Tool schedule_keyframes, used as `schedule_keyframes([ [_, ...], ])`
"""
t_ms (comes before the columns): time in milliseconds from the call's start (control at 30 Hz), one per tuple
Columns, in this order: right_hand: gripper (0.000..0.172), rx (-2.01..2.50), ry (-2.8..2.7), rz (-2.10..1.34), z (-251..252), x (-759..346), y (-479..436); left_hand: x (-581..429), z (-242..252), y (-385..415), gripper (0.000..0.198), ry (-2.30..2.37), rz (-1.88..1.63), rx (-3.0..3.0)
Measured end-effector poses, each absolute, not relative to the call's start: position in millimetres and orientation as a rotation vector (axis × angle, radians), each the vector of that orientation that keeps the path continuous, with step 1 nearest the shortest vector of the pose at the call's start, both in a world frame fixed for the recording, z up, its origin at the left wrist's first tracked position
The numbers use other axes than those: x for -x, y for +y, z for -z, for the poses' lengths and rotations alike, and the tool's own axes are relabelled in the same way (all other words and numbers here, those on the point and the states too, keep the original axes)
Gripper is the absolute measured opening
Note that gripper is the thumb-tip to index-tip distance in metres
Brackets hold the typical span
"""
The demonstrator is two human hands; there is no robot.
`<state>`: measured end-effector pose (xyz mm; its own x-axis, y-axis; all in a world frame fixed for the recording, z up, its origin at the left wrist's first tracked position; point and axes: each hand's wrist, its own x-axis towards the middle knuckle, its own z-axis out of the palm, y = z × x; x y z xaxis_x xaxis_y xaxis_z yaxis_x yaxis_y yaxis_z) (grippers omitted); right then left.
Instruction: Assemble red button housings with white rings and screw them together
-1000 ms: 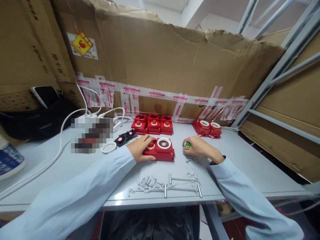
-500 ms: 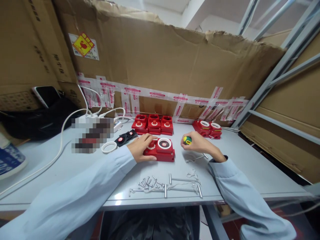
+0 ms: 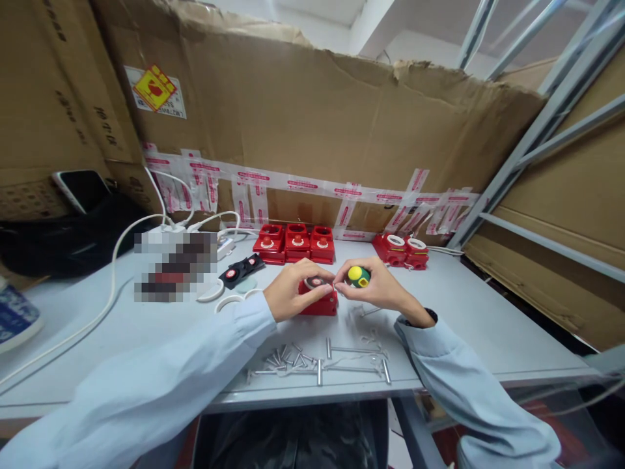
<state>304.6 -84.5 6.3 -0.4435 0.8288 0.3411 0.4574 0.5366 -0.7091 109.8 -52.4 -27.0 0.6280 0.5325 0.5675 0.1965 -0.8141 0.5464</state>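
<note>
My left hand [image 3: 297, 290] reaches across the red alarm housing [image 3: 319, 305], covering much of its top. Its thumb and fingers come together near the housing's right end; whatever lies between the tips is too small to make out. Close beside them, my right hand [image 3: 374, 283] is closed round a green and yellow screwdriver [image 3: 359, 275]. The handle's yellow end faces me, while the shaft and tip are hidden. Fingertips of both hands nearly meet over the housing's right edge. In front lie several loose screws [image 3: 288, 357].
Red housings [image 3: 297, 242] stand along the cardboard wall [image 3: 312, 117], and more with white rings [image 3: 401, 251] are at the right. Black parts [image 3: 241, 270] and white rings [image 3: 211, 290] lie left. T-shaped metal rods [image 3: 319, 372] lie near the front edge.
My right hand has moved left with the screwdriver to the housing's right end. My left hand has slid right over the housing and its fingers have closed in. White rings now show beside my left sleeve.
</note>
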Motion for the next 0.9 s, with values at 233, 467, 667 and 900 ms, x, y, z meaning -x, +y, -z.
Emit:
schedule_keyframes([
  [233,0.008,0.959,-2.024,-0.671,-0.8,-300.5,-83.8,-109.5,31.3,-54.8,0.017,0.662,-1.130,-2.212],
  [467,0.005,0.866,-1.987,-0.658,6.7,-298.9,-82.4,-111.7,30.2,-60.2,0.026,0.691,-1.141,-2.060],
  [667,0.008,0.900,-1.983,-0.657,8.5,-299.3,-83.5,-111.8,34.5,-58.7,0.021,0.735,-1.150,-2.020],
  [900,0.012,0.907,-1.991,-0.631,5.8,-298.9,-84.8,-113.4,34.0,-59.7,0.016,0.713,-1.209,-2.007],
])
